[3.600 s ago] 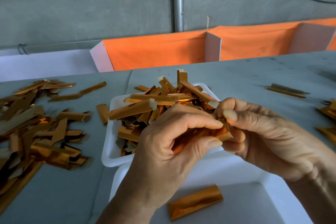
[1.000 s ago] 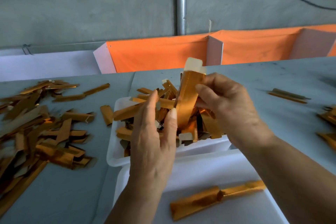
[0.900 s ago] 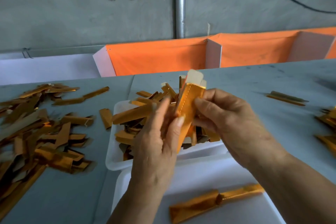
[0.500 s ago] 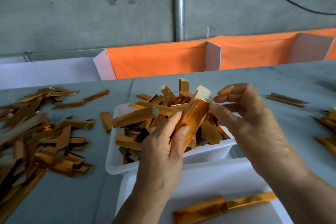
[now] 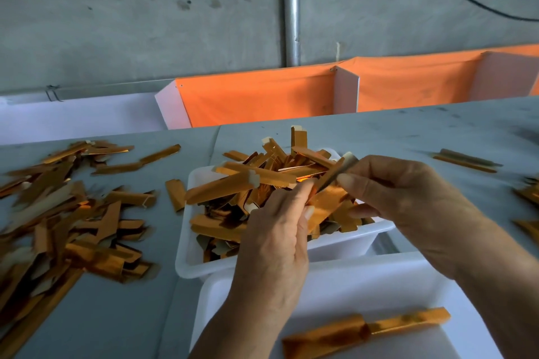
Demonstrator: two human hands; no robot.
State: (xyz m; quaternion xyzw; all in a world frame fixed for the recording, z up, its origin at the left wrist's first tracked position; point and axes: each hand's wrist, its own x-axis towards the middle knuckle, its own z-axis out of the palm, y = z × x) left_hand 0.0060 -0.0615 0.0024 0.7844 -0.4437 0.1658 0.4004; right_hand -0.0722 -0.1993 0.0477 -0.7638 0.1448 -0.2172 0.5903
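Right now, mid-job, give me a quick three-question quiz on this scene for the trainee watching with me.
1. True or false: the left hand and the right hand both hold the same gold carton.
2. Multiple choice: the heap of flat gold cartons lies A) on the table, left of the far white bin; B) on the floor; C) on the orange cloth.
3. How many gold pieces lie in the near white tray?

Key: 1 true; 2 A; 3 two, lying end to end.
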